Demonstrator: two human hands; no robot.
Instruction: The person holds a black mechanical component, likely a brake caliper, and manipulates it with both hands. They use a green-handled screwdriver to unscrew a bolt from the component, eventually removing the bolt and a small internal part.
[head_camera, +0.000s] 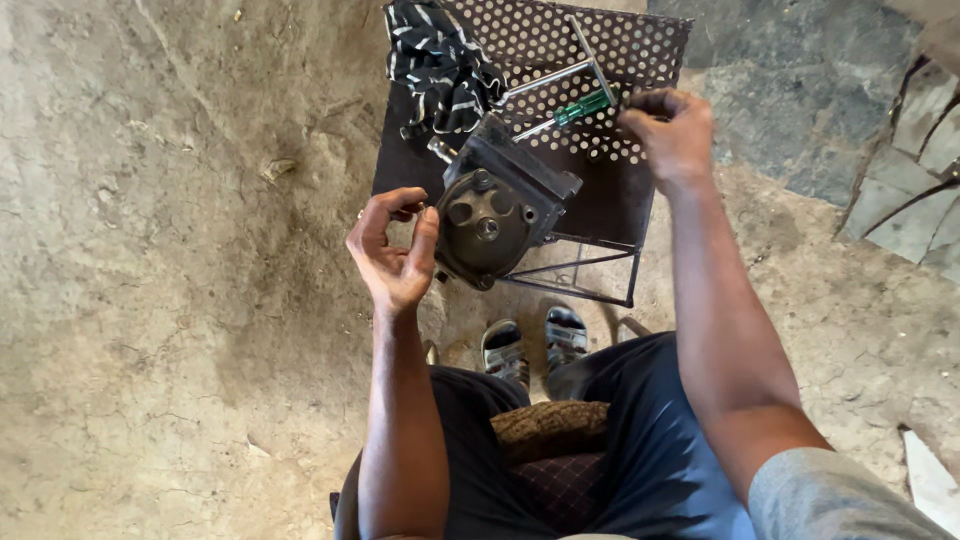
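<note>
While we sit low over the dirt floor, the biggest thing before us is the dark metal stand, its top a perforated plate with rows of small holes. On its near edge rests the heavy, greasy metal housing, a blocky casting whose round face is turned toward us, with a small shaft end at its centre and bolt heads around it. It looks tilted and partly overhanging the edge, so we judge it should be kept steady before any force goes into it.

Behind the housing lies a black-and-white striped rag, bunched on the plate. Next to that is a long steel T-handled wrench, lying flat, and just beside it a screwdriver with a green handle.

Our left hand is at the housing's left rim, fingers curled and half closed, thumb and forefinger pinching something small that we cannot make out. Our right hand is over the far right of the plate, fingers loosely bent at the end of the green handle; whether it truly grips it we cannot tell.

To do this well, we would brace the housing with the left palm and keep any small part pinched firmly, away from the plate's holes.
</note>
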